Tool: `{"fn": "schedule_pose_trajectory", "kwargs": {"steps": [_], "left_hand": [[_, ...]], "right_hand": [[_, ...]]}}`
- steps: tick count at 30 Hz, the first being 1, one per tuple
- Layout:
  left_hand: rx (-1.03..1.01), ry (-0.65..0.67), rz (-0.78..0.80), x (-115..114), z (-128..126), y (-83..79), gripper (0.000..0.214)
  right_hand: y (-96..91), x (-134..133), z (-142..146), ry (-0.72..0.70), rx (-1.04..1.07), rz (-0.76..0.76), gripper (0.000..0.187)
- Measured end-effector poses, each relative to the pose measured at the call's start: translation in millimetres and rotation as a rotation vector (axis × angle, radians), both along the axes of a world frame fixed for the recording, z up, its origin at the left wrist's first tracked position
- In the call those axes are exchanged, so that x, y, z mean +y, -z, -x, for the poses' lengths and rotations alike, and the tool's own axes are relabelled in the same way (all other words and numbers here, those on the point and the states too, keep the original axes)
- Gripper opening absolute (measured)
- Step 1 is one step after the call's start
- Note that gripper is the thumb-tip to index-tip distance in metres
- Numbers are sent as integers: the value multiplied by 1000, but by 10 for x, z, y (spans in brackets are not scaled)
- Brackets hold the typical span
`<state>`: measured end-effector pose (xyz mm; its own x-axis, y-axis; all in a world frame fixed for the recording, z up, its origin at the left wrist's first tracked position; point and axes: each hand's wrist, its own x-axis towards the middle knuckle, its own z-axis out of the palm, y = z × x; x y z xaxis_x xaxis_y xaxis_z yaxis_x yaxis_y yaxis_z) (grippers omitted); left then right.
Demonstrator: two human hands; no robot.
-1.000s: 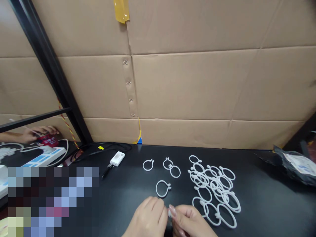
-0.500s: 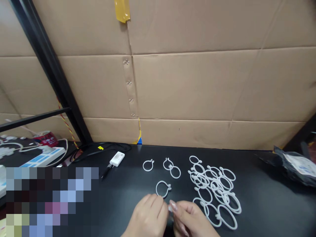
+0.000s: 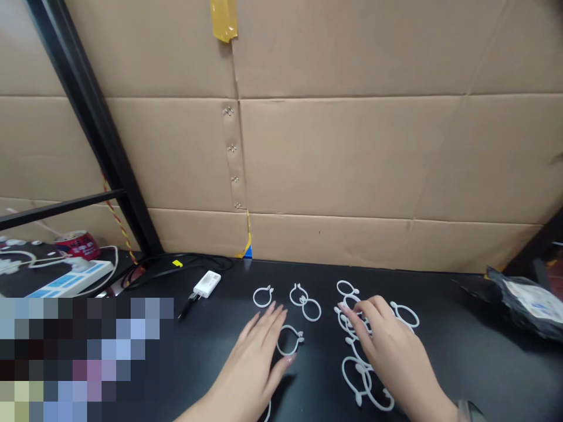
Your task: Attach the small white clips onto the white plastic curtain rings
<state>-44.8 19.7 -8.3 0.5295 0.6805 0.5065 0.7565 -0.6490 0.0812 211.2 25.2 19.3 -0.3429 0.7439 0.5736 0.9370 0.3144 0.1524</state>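
My left hand [image 3: 257,357] is open, fingers stretched out, beside a white plastic ring [image 3: 288,354] with small knobbed ends. Part of another white ring [image 3: 268,412] shows under its wrist side. Over a loose pile of similar rings [image 3: 368,404] on the right is my right hand [image 3: 389,346]. Its thumb and forefinger are bent and slightly apart, close to a ring at the pile's left side; the other fingertips are hidden. Farther back lie a single ring [image 3: 255,303] and two overlapping rings [image 3: 311,320].
A white plug adapter [image 3: 207,284] and black cables lie at the back left of the black table [image 3: 211,346]. Beyond are a power strip [image 3: 70,281] and a red can [image 3: 79,245]. A black plastic package [image 3: 510,299] sits far right; a cardboard wall [image 3: 329,158] stands behind.
My hands were together at the front, pinching a small white piece. They have parted: the left moved forward and opened, the right went over to the ring pile.
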Motion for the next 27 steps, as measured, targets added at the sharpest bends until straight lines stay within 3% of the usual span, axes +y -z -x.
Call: {"fn": "schedule_pose_trajectory", "kwargs": {"steps": [4, 8, 12, 16, 23, 27], "left_hand": [[11, 89, 160, 80, -67, 50, 71], [-15, 154, 248, 162, -87, 143, 64], [-51, 161, 214, 203, -78, 180, 50], [-115, 141, 163, 181, -22, 137, 43], [-266, 115, -27, 16, 26, -16, 35], [-327, 211, -31, -68, -23, -68, 35]], "right_hand": [[125, -75, 160, -10, 90, 131, 49], [197, -121, 267, -28, 268, 323, 42], [165, -145, 297, -59, 461, 505, 34], [131, -175, 347, -197, 786, 685, 18], [246, -215, 525, -448, 1326, 1156, 36], [327, -234, 620, -614, 1476, 1262, 36]]}}
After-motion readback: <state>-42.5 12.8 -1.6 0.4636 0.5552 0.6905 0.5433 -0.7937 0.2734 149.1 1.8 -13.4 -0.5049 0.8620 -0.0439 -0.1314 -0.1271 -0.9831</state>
